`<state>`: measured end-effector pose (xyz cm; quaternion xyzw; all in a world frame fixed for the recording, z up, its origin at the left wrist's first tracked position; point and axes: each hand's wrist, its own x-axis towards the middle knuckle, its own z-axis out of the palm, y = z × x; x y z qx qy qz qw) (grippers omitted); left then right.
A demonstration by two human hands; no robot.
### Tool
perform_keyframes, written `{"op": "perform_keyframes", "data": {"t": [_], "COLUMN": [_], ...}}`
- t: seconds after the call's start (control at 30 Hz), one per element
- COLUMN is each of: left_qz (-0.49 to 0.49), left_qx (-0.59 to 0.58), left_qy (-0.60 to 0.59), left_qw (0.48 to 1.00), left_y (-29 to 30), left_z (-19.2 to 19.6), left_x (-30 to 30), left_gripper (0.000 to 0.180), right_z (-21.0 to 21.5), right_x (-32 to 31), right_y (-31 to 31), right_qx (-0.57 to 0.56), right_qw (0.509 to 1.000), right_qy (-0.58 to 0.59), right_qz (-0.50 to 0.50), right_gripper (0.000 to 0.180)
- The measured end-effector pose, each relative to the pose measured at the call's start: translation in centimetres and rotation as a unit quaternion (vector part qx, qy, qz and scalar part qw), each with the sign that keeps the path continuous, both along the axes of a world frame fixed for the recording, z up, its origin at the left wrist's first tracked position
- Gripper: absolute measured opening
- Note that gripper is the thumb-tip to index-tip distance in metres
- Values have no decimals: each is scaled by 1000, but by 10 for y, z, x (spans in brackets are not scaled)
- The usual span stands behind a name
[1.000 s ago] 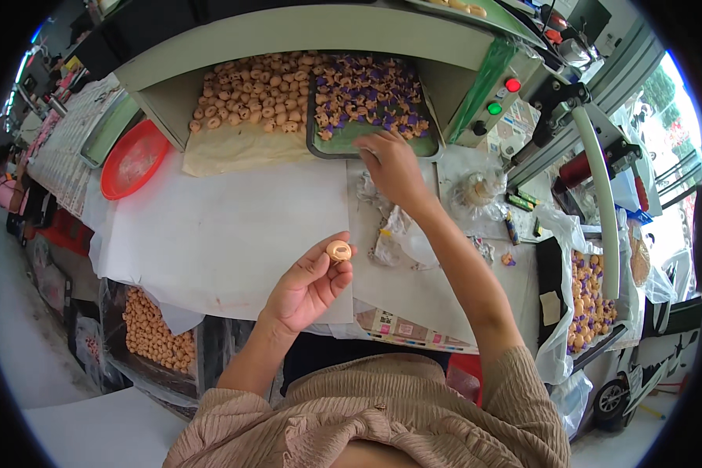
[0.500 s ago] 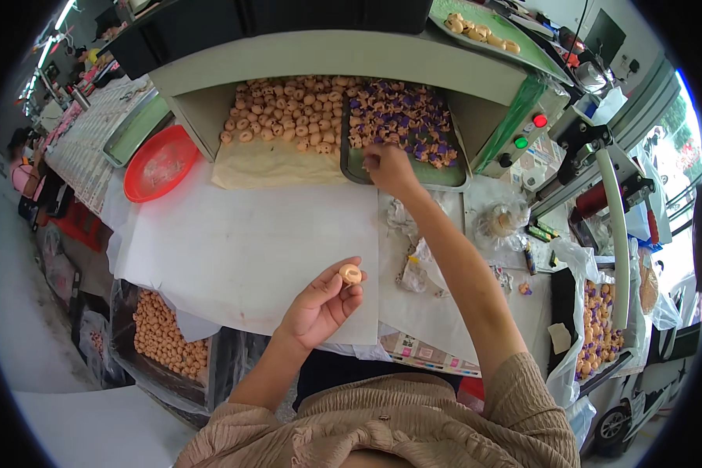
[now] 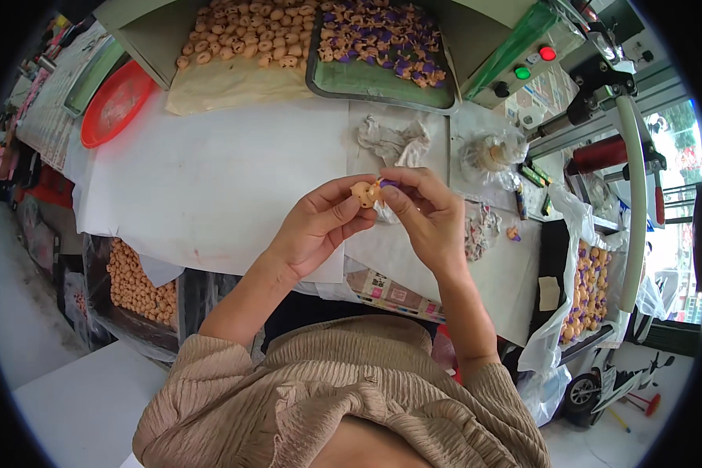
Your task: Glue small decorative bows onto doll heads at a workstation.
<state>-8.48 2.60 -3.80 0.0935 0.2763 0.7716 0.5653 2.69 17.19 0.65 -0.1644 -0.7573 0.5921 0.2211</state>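
Small tan piece (image 3: 360, 193), round and doll-like, sits pinched between the thumb and fingertips of the left hand (image 3: 320, 226), lifted above the worktop (image 3: 210, 179) and brought close in front of the person, seemingly so both hands can work on it at a comfortable height. Right hand (image 3: 425, 218) meets it from the other side, its thumb and forefinger closed narrowly on a tiny purple piece (image 3: 388, 183) that touches or nearly touches the tan one; whether the two are already joined I cannot tell. Both hands are curled, fingers drawn in tight, with nothing else in them. Beyond the hands, at the far edge of the worktop, a heap of tan pieces (image 3: 242, 35) lies on a sheet, and just to its right a dark tray (image 3: 382, 82) carries purple and tan pieces, both within an arm's reach, which looks like a supply layout. Between the tray and the hands lies a crumpled rag (image 3: 394, 140); to the right of the hands is a clear bag (image 3: 491, 152). Far to the left sits a red plate (image 3: 117, 101).
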Motion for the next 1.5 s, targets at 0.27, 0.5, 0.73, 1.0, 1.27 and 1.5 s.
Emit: {"op": "perform_keyframes", "data": {"t": [0.27,0.5,0.73,1.0,1.27,1.5], "left_qz": [-18,27,40,50,13,-7], "left_qx": [-15,-20,-18,-22,-7,-29], "left_qy": [47,103,47,20,-9,13], "left_qw": [999,994,998,998,1000,999], "left_y": [20,27,27,31,36,46], "left_z": [-4,-4,0,5,20,29], "left_x": [34,53,66,72,70,80], "left_gripper": [37,34,31,29,27,25], "right_z": [-4,-4,-8,0,33,154], "right_x": [42,58,61,61,79,107], "right_y": [11,10,5,4,39,152], "right_qx": [102,130,105,80,189,593], "right_qw": [994,989,989,990,970,670], "right_qy": [25,39,53,53,51,214], "right_qz": [-42,-66,-92,-104,-141,-391], "right_gripper": [20,19,21,19,20,17]}}
